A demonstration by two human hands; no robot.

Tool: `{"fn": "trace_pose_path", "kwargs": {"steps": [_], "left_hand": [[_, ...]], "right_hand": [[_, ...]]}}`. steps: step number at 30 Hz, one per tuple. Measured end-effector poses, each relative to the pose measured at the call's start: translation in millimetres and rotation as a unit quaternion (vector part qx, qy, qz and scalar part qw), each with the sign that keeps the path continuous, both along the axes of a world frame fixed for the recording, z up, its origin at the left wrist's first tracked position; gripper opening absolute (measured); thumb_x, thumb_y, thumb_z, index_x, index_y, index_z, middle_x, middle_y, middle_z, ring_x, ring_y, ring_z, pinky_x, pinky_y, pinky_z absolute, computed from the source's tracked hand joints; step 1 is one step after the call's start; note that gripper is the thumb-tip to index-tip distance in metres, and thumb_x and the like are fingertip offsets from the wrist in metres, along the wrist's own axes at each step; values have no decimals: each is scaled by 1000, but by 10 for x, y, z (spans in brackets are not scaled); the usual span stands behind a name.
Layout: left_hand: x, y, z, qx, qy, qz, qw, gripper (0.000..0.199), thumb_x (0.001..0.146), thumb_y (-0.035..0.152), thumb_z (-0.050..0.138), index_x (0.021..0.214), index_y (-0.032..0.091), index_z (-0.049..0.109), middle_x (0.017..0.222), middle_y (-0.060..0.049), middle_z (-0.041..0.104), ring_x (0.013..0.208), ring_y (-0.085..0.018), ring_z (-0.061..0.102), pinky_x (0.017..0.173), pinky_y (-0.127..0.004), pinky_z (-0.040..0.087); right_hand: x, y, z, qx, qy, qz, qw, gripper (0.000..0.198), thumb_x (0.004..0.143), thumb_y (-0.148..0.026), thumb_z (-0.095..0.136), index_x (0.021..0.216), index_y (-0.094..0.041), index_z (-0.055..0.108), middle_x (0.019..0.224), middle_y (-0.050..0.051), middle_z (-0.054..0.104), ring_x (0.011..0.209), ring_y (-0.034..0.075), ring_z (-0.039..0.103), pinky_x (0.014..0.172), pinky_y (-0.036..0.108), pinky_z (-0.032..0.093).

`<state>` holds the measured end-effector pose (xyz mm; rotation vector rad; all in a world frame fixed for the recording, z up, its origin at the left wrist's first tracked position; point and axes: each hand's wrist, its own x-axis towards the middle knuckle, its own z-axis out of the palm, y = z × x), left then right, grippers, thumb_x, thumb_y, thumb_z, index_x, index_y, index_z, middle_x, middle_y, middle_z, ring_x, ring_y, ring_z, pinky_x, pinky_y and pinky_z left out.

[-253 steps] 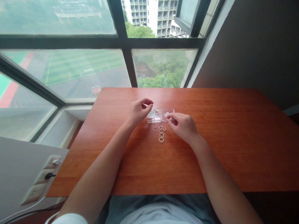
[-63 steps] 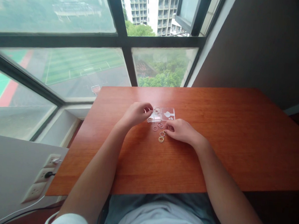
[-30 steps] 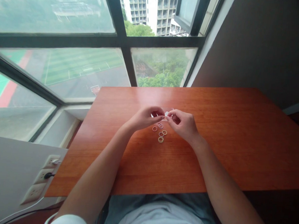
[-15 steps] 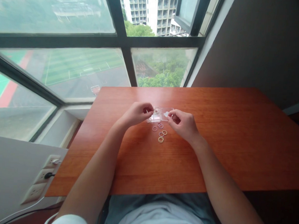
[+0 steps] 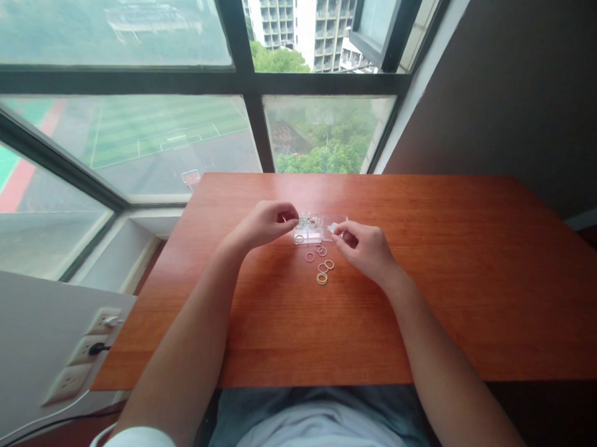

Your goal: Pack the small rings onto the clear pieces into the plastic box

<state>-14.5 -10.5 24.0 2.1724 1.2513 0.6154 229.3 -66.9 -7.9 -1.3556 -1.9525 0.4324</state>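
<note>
Loosely, rings (image 5: pixel 325 266) lie near the clear box (image 5: pixel 312 237) and right fingers (image 5: pixel 347 228)

Rings (image 5: pixel 325 266), clear box (image 5: pixel 312 238) on table (image 5: pixel 477 259)

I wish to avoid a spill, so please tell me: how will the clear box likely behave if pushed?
The box sits low and flat, so it would probably slide rather than tip. Its see-through walls suggest stiff, light plastic. It is open, so rings inside might bounce out.

No legible text or labels.
</note>
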Motion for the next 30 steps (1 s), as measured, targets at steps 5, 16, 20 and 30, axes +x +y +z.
{"fn": "trace_pose_path", "kwargs": {"steps": [5, 16, 20, 30], "left_hand": [[-2, 11, 3, 21, 3, 7, 1000, 17, 82, 26, 58, 83, 15, 70, 75, -3, 67, 65, -12, 55, 59, -23, 40], [30, 7, -6, 42, 1, 11, 999, 18, 82, 26, 57, 84, 14, 71, 77, -4, 69, 66, -13, 56, 59, -23, 40], [32, 14, -16, 43, 1, 9, 999, 19, 82, 26, 57, 85, 14, 71, 76, -4, 69, 65, -12, 55, 59, -23, 40], [43, 10, -23, 45, 6, 6, 999, 18, 82, 24, 57, 85, 14, 71, 78, -4, 70, 66, -13, 56, 60, -23, 40]], "right_hand": [[4, 7, 6, -15, -5, 2, 1000, 8, 82, -25, 62, 83, -20, 68, 61, -3, 60, 56, 11, 53, 57, 23, 36], [17, -26, -47, -134, -113, 99, 979, 10, 78, -21, 64, 83, -25, 72, 67, -3, 67, 58, 11, 55, 55, 22, 32], [-3, -33, -51, -146, -141, 96, 974, 7, 77, -21, 64, 75, -24, 70, 67, -2, 68, 57, 11, 55, 53, 23, 31], [-21, -35, -35, -121, -156, 84, 977, 6, 76, -20, 64, 74, -24, 68, 64, -3, 66, 57, 11, 53, 53, 23, 28]]}}
